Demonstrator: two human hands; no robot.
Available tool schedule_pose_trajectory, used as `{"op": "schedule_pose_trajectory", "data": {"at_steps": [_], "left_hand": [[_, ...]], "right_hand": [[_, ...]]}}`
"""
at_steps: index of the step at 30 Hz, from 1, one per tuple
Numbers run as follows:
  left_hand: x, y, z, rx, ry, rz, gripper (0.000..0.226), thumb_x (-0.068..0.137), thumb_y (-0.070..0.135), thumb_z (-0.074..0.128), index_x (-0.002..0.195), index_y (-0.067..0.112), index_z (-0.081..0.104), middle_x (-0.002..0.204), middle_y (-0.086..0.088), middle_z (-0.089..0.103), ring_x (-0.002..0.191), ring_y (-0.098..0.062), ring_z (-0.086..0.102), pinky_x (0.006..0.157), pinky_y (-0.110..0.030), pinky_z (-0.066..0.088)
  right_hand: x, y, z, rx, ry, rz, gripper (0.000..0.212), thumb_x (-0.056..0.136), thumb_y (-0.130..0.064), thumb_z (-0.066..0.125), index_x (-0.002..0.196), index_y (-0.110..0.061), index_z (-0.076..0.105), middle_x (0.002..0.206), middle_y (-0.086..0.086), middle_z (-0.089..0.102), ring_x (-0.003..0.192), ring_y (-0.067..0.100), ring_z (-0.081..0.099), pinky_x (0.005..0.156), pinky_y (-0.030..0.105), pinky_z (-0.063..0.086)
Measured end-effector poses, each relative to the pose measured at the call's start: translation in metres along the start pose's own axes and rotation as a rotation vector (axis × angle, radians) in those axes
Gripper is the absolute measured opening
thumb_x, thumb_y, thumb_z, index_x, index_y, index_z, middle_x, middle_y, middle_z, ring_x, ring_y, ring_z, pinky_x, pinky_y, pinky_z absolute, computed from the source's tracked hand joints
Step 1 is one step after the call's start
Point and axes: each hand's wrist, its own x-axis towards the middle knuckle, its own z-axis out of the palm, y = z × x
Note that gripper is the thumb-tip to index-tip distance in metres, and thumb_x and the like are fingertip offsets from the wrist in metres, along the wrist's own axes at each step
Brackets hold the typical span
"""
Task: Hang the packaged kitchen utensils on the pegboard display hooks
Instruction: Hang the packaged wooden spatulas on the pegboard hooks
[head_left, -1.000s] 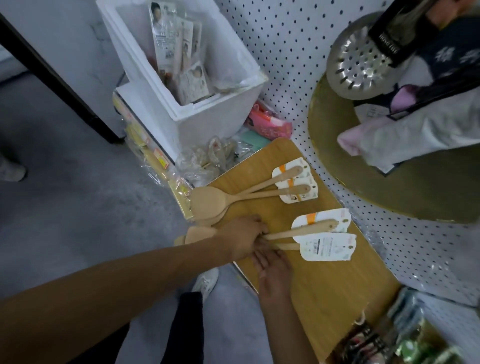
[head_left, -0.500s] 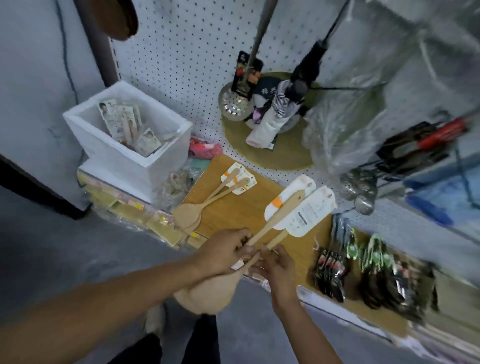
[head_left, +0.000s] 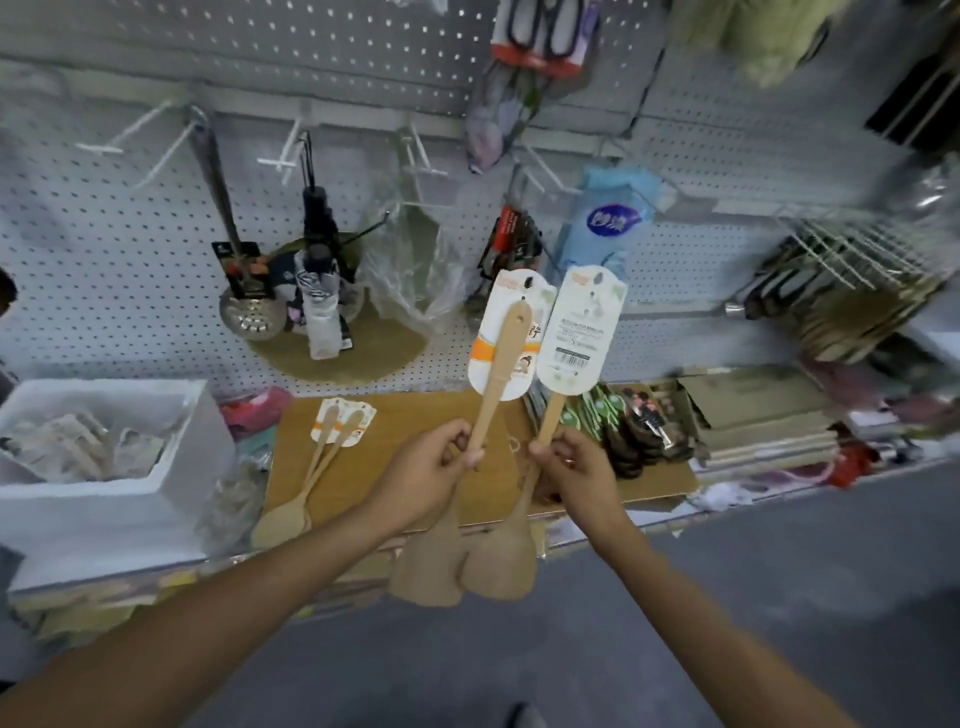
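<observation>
The left hand (head_left: 434, 462) grips the handle of one wooden spatula (head_left: 498, 374), its fingers (head_left: 457, 441) curled round the shaft about midway. The right hand (head_left: 571, 462) grips a second wooden spatula (head_left: 511, 551) the same way, thumb and fingers wrapped round the handle just below its card. Both are held upright and side by side in front of the pegboard (head_left: 130, 249), handle ends up, the broad blades hanging below the hands and nearly touching each other. Each handle top carries a white packaging card — the left card (head_left: 511, 332) shows an orange band, the right card (head_left: 584, 327) shows its printed back with a barcode. The cards' upper edges sit below the row of white hooks (head_left: 415, 150), not on any of them.

Below lies a brown board (head_left: 405, 436) serving as a worktop, and on it another pair of carded spatulas (head_left: 322, 467) lies flat, left of the hands. A white foam box (head_left: 104, 457) holding packets stands at the far left. On the pegboard hang a slotted metal ladle (head_left: 244, 291), a folded umbrella (head_left: 319, 291), crumpled clear plastic (head_left: 410, 265) and a blue packet (head_left: 608, 223); a round mat (head_left: 363, 348) leans against it. Packaged goods (head_left: 623, 426) are stacked to the right — the floor (head_left: 519, 665) is grey.
</observation>
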Motion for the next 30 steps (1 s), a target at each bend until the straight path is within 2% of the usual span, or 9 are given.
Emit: {"op": "schedule_pose_trajectory", "data": {"at_steps": [2,4,6,10,14,20,23,27,30], "left_hand": [[0.009,0.014,0.009,0.000,-0.010,0.017,0.005,0.095,0.029,0.062,0.100,0.030,0.063,0.089,0.008,0.069,0.064,-0.007,0.050,0.067,-0.033,0.044],[0.016,0.029,0.019,-0.017,-0.034,0.033,0.007,0.095,0.029,0.062,0.102,0.032,0.063,0.089,0.011,0.071,0.071,-0.022,0.059,0.074,-0.042,0.052],[0.024,0.045,0.033,-0.048,-0.056,0.049,0.009,0.094,0.031,0.063,0.103,0.035,0.063,0.091,0.012,0.072,0.083,-0.033,0.064,0.082,-0.051,0.054],[0.041,0.073,0.070,-0.082,-0.077,0.090,0.021,0.087,0.050,0.062,0.103,0.037,0.065,0.094,0.005,0.069,0.090,-0.033,0.066,0.085,-0.061,0.054],[0.062,0.104,0.119,-0.075,-0.114,0.099,0.009,0.092,0.034,0.065,0.101,0.033,0.066,0.094,0.003,0.070,0.090,-0.025,0.068,0.086,-0.056,0.056],[0.087,0.161,0.207,-0.160,-0.129,0.124,0.008,0.095,0.011,0.063,0.102,0.011,0.067,0.089,-0.005,0.071,0.081,-0.010,0.071,0.071,-0.016,0.055],[0.101,0.182,0.250,-0.239,-0.158,0.098,0.012,0.095,0.009,0.062,0.106,0.011,0.066,0.093,-0.015,0.069,0.080,-0.025,0.075,0.069,-0.026,0.060],[0.121,0.203,0.303,-0.286,-0.200,0.072,0.018,0.094,0.014,0.065,0.106,0.027,0.068,0.091,-0.006,0.073,0.083,-0.027,0.075,0.067,-0.031,0.061],[0.138,0.222,0.337,-0.300,-0.230,0.094,0.017,0.094,0.008,0.064,0.111,0.014,0.067,0.089,-0.007,0.072,0.083,-0.028,0.074,0.075,-0.038,0.063]], "right_hand": [[-0.005,-0.006,-0.023,0.019,0.030,-0.017,0.015,0.094,-0.009,0.063,0.094,0.003,0.054,0.084,0.027,0.066,0.068,0.038,0.069,0.062,0.049,0.058],[-0.010,-0.009,-0.046,0.029,0.054,-0.033,0.016,0.094,-0.010,0.063,0.096,0.003,0.055,0.087,0.027,0.066,0.069,0.040,0.069,0.063,0.053,0.057],[-0.016,-0.011,-0.070,0.042,0.090,-0.057,0.015,0.094,-0.009,0.063,0.097,0.004,0.055,0.082,0.021,0.066,0.071,0.041,0.069,0.060,0.044,0.059],[-0.028,-0.010,-0.121,0.080,0.137,-0.082,0.015,0.094,-0.006,0.062,0.099,0.007,0.055,0.075,0.012,0.066,0.072,0.038,0.070,0.063,0.038,0.060],[-0.036,-0.001,-0.189,0.090,0.171,-0.105,0.011,0.094,-0.005,0.062,0.095,0.003,0.056,0.078,0.018,0.063,0.068,0.038,0.070,0.064,0.043,0.060],[-0.056,0.016,-0.300,0.015,0.202,-0.148,0.004,0.095,-0.010,0.062,0.092,-0.008,0.061,0.076,0.008,0.065,0.072,0.030,0.070,0.067,0.040,0.059],[-0.065,0.021,-0.350,0.022,0.236,-0.137,0.004,0.094,-0.009,0.062,0.090,-0.010,0.061,0.075,0.007,0.065,0.069,0.036,0.070,0.061,0.042,0.059],[-0.072,0.024,-0.407,0.028,0.294,-0.134,0.003,0.094,-0.008,0.062,0.095,-0.005,0.061,0.079,0.015,0.065,0.066,0.037,0.071,0.054,0.034,0.055],[-0.070,0.027,-0.444,0.025,0.335,-0.132,0.005,0.094,-0.010,0.063,0.096,-0.005,0.061,0.083,0.023,0.063,0.066,0.037,0.071,0.056,0.038,0.057]]}}
